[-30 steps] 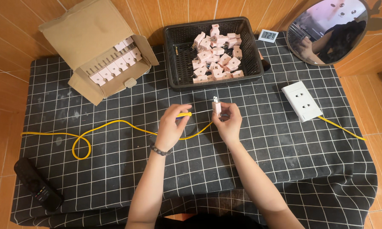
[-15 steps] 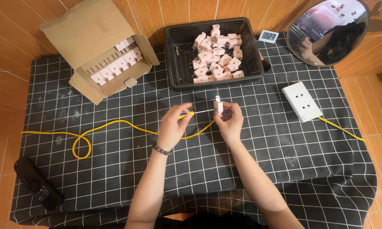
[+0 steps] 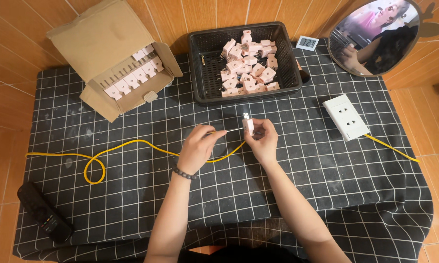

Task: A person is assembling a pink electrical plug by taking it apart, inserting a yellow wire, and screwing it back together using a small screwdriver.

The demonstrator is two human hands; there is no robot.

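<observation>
My left hand pinches the free end of a yellow cable, with the tip pointing right toward my other hand. My right hand holds a small pale pink plug adapter upright, prongs up. The cable tip nearly touches the adapter's side. The cable runs left across the black checked cloth and makes a loop near the left edge. A dark bead bracelet sits on my left wrist.
A black plastic basket with several pink adapters stands at the back centre. An open cardboard box of adapters lies back left. A white wall socket on a yellow lead is at right, near a small digital clock and a round mirror. A black remote lies front left.
My left hand has brought the cable tip a little closer to the adapter. My right hand has barely moved.
</observation>
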